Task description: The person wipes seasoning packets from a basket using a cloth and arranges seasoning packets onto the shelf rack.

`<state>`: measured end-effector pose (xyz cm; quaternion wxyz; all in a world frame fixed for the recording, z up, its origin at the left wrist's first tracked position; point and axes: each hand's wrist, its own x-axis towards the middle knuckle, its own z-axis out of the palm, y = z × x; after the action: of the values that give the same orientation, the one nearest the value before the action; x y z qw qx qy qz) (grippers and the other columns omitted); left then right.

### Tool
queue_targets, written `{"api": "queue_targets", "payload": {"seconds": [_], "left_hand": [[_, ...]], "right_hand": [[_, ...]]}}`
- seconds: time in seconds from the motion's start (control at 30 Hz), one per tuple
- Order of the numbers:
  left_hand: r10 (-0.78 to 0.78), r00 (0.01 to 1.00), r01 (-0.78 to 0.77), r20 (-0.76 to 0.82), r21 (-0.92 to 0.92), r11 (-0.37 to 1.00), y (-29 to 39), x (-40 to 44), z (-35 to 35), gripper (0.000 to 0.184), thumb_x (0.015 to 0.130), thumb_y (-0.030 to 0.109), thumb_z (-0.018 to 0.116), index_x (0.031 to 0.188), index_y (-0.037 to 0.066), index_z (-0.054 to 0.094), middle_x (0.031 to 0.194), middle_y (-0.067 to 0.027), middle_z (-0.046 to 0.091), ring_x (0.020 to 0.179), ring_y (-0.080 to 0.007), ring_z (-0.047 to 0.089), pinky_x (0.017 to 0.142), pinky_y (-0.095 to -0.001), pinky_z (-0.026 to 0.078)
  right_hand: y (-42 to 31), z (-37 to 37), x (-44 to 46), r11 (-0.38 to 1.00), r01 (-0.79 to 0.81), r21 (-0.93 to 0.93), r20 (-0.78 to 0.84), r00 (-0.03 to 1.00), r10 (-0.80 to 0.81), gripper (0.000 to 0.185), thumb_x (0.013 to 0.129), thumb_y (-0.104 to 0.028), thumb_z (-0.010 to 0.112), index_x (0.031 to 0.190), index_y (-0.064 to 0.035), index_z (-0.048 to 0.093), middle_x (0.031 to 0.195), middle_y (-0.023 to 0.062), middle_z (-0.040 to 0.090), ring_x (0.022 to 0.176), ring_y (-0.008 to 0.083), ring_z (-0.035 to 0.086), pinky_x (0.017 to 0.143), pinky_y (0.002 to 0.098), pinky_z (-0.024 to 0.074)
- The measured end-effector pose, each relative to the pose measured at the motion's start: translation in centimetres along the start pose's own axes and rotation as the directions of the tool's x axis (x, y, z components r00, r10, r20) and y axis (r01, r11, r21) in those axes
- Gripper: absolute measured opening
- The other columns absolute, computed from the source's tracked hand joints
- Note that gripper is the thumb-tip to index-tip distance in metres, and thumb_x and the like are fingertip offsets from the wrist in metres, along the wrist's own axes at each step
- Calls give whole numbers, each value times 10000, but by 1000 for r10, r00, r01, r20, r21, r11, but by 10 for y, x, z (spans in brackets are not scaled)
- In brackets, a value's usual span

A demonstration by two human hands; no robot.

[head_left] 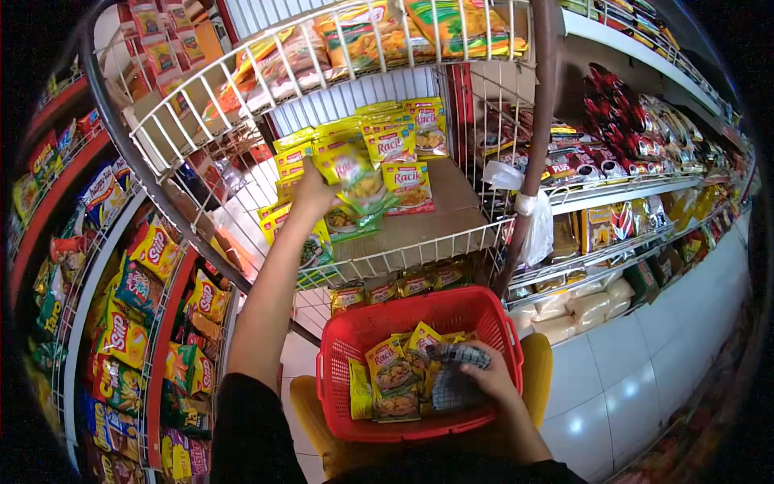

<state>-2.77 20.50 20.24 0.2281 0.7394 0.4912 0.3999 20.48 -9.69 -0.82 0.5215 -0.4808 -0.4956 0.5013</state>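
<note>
Fingers of the left hand (316, 195) seem pinched on a blurred yellow-green plastic sachet (359, 184), upper centre; the right hand (489, 379) grasps grey checked cloth (453, 389) over red plastic basket (419, 310), apparently lap-propped for steadiness.

Even, fairly bright light covers the middle of the view around the left hand (314, 195), where the yellow-and-green plastic packet (352, 179) at its fingertips is smeared by motion blur. Below it, the right hand (488, 376) and its grey checked fabric (456, 379) are clearer. Right of that hand, the glossy white square floor tiles (622, 403) throw back small, hard spots of glare; farther out, the lower right sinks into murky dimness. Left of the left hand, the tall red-edged snack shelves (153, 355) bow outward under fisheye distortion, fading to black corners.
</note>
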Motion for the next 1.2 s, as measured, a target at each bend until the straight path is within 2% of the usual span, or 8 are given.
{"api": "queue_targets", "payload": {"seconds": [0.03,0.2,0.23,0.3,0.43,0.73,0.97,1.2], "left_hand": [[-35,998,19,48,286,958,1,4,1,764,680,46,701,1258,-17,206,991,-253,552,874,-338,599,719,-363,516],[35,999,-7,-25,706,708,26,-9,21,931,621,154,757,1347,24,188,1152,-262,487,975,-386,553,828,-422,469],[156,968,-250,195,748,615,23,-6,28,939,616,195,761,1356,50,201,1184,-237,471,1008,-375,528,850,-428,447],[298,731,-682,614,645,345,14,1,43,955,607,276,768,1376,102,228,1249,-186,439,1074,-353,478,894,-441,404],[111,648,-681,754,508,528,9,21,65,899,558,345,784,1321,122,362,1228,-138,464,1125,-333,433,955,-395,353],[-7,557,-691,830,468,551,20,26,46,754,517,338,792,1157,86,483,1132,-127,492,1064,-296,481,884,-373,404],[-7,538,-829,843,531,177,22,-6,29,682,525,210,756,1151,140,495,1174,-99,458,1011,-293,513,822,-390,448],[67,564,-824,823,554,123,18,-11,28,606,541,128,719,1116,163,532,1171,-103,459,1007,-269,521,789,-381,464]], "right_hand": [[0,-1,-1,1000,7,2,9,1000,-7,440,722,-215,723,1078,-15,559,971,70,616,907,140,566,810,285,444],[-5,-8,-1,997,61,-52,-40,997,-63,400,733,-184,711,1072,-28,569,976,89,619,910,154,575,810,294,445],[-8,-8,-1,997,67,-40,-31,997,-68,400,731,-181,711,1073,-27,569,980,93,619,914,162,579,811,298,445],[-7,-8,0,997,71,-27,-21,997,-72,401,730,-178,711,1073,-26,570,984,98,619,917,171,582,813,301,446],[-3,-7,2,970,196,-146,-9,980,-200,385,721,-139,703,1057,-13,563,922,72,623,873,143,579,790,279,448],[-8,-7,1,965,186,-183,5,982,-189,407,734,-209,708,1072,-32,569,1006,128,614,957,236,595,825,325,453],[-13,-8,1,957,194,-216,18,981,-195,385,746,-206,695,1066,-35,569,971,136,614,933,249,600,809,326,459],[-14,-9,1,958,171,-230,-2,984,-176,375,747,-176,689,1065,-16,570,989,143,612,938,233,597,807,320,452]]}}
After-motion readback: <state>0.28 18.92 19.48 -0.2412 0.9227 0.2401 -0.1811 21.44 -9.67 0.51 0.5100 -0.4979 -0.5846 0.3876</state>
